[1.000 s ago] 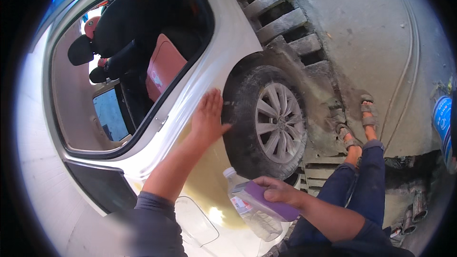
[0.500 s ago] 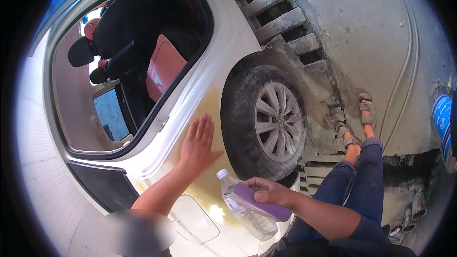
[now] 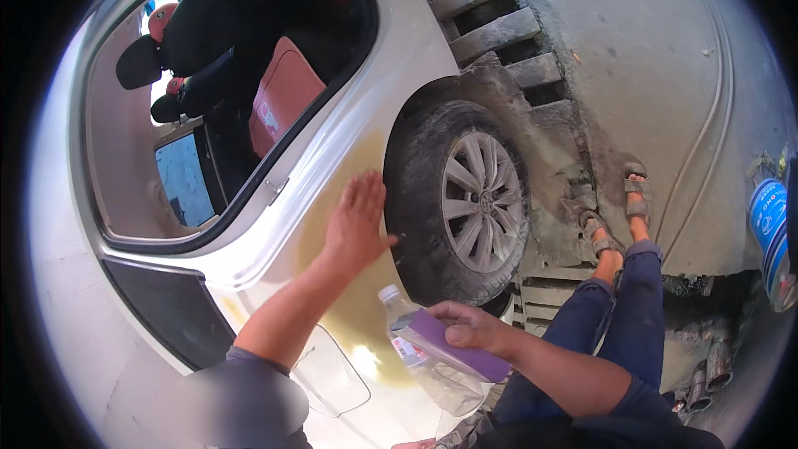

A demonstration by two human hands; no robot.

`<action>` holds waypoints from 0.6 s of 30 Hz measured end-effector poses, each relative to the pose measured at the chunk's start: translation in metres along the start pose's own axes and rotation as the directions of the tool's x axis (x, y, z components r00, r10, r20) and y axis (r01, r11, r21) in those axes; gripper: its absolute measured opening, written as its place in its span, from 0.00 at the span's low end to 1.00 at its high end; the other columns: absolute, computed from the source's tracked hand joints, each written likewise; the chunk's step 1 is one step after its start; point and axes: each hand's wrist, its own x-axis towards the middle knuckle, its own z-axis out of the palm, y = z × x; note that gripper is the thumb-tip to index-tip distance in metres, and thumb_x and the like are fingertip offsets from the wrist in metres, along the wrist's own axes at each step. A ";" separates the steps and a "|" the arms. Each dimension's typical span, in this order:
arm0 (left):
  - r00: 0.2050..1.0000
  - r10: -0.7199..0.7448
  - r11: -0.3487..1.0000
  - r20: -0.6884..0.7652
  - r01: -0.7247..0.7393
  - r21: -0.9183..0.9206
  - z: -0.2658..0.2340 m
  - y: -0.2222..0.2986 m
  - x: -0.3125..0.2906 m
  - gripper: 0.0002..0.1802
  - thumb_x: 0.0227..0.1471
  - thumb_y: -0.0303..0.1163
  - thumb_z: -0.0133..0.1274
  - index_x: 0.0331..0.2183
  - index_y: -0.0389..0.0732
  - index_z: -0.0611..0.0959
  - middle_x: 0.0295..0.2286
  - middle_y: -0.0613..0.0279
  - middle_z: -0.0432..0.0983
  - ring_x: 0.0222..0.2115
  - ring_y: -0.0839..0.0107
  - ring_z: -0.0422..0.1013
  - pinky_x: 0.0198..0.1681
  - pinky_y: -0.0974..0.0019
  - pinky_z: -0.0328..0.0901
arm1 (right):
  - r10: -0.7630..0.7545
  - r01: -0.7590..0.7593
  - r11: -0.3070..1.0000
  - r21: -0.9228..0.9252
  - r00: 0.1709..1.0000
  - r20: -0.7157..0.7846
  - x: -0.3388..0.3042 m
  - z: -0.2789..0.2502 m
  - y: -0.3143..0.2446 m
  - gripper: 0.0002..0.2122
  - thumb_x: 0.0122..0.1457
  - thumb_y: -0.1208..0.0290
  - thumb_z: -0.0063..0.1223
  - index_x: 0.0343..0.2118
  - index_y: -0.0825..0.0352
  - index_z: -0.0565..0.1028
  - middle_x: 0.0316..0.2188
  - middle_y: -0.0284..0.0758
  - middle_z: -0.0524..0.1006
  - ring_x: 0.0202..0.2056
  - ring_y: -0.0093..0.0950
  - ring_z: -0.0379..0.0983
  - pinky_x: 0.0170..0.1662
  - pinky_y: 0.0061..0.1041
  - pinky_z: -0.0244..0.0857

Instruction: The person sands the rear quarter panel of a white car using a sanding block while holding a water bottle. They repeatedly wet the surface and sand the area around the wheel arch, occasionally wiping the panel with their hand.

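Note:
My left hand lies flat on the body panel of a white car, fingers together and thumb out. It rests at the edge of a dull yellowish patch, close to the wheel arch. In my right hand is a flat purple sheet, thumb on top and fingers hidden. Against the sheet's underside sits a clear plastic bottle with a white cap, tilted and seemingly held together with it. Whether the bottle contains liquid I cannot tell.
A dusty wheel stands right of my left hand. The car window is at upper left, a fuel flap below the patch. A slatted floor grate, a hose and a blue container are on the right.
My left hand has slid across the panel toward the wheel arch. The right hand keeps its hold on the sheet and bottle. The whole view has shifted slightly.

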 end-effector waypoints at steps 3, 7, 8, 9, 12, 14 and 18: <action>0.994 0.087 0.996 0.059 -0.086 -0.016 0.003 0.026 -0.045 0.53 0.54 0.69 0.39 0.65 0.36 0.59 0.67 0.53 0.46 0.69 0.60 0.37 0.71 0.54 0.31 | 0.030 -0.031 0.998 -0.049 0.999 -0.037 -0.008 -0.004 0.011 0.40 0.50 0.47 0.67 0.60 0.69 0.63 0.53 0.38 0.71 0.54 0.28 0.69 0.58 0.30 0.61; 0.990 0.121 0.993 0.071 -0.120 -0.013 0.021 0.060 -0.083 0.52 0.56 0.69 0.36 0.65 0.34 0.58 0.67 0.52 0.46 0.69 0.59 0.38 0.71 0.55 0.32 | 0.087 -0.093 0.995 -0.046 0.990 -0.111 -0.031 -0.013 0.019 0.41 0.48 0.46 0.68 0.59 0.69 0.65 0.52 0.37 0.72 0.52 0.27 0.71 0.56 0.29 0.64; 0.988 0.131 0.991 0.076 -0.131 -0.005 0.023 0.068 -0.090 0.52 0.56 0.69 0.36 0.65 0.34 0.58 0.67 0.51 0.46 0.69 0.59 0.38 0.71 0.55 0.32 | 0.086 -0.094 0.994 -0.053 0.987 -0.135 -0.035 -0.017 0.022 0.41 0.47 0.45 0.68 0.58 0.68 0.65 0.50 0.37 0.73 0.50 0.27 0.71 0.54 0.29 0.66; 0.987 0.142 0.990 0.081 -0.143 0.001 0.025 0.078 -0.098 0.52 0.56 0.69 0.35 0.65 0.34 0.58 0.67 0.51 0.46 0.69 0.59 0.39 0.71 0.55 0.32 | 0.088 -0.095 0.994 -0.051 0.988 -0.127 -0.040 -0.021 0.027 0.40 0.50 0.46 0.66 0.59 0.68 0.65 0.51 0.37 0.73 0.51 0.27 0.71 0.55 0.29 0.65; 0.982 0.176 0.984 0.076 -0.174 -0.025 0.037 0.108 -0.120 0.51 0.58 0.68 0.34 0.65 0.33 0.58 0.67 0.51 0.46 0.69 0.58 0.39 0.71 0.55 0.33 | 0.080 -0.088 0.994 -0.057 0.988 -0.131 -0.052 -0.030 0.038 0.36 0.55 0.47 0.62 0.60 0.67 0.64 0.52 0.36 0.73 0.52 0.26 0.70 0.56 0.28 0.64; 0.980 0.187 0.982 0.073 -0.185 -0.026 0.043 0.124 -0.137 0.51 0.58 0.68 0.33 0.65 0.33 0.58 0.67 0.51 0.46 0.69 0.58 0.40 0.71 0.55 0.33 | 0.078 -0.086 0.994 -0.062 0.990 -0.119 -0.055 -0.030 0.047 0.36 0.55 0.47 0.62 0.59 0.67 0.64 0.51 0.36 0.73 0.51 0.26 0.71 0.55 0.28 0.64; 0.980 0.194 0.980 0.040 -0.192 -0.049 0.053 0.156 -0.160 0.51 0.58 0.68 0.34 0.64 0.32 0.59 0.67 0.50 0.48 0.69 0.58 0.41 0.71 0.55 0.33 | 0.074 -0.087 0.989 -0.117 0.991 -0.111 -0.058 -0.036 0.067 0.36 0.55 0.46 0.62 0.58 0.68 0.65 0.50 0.36 0.73 0.49 0.25 0.72 0.54 0.28 0.65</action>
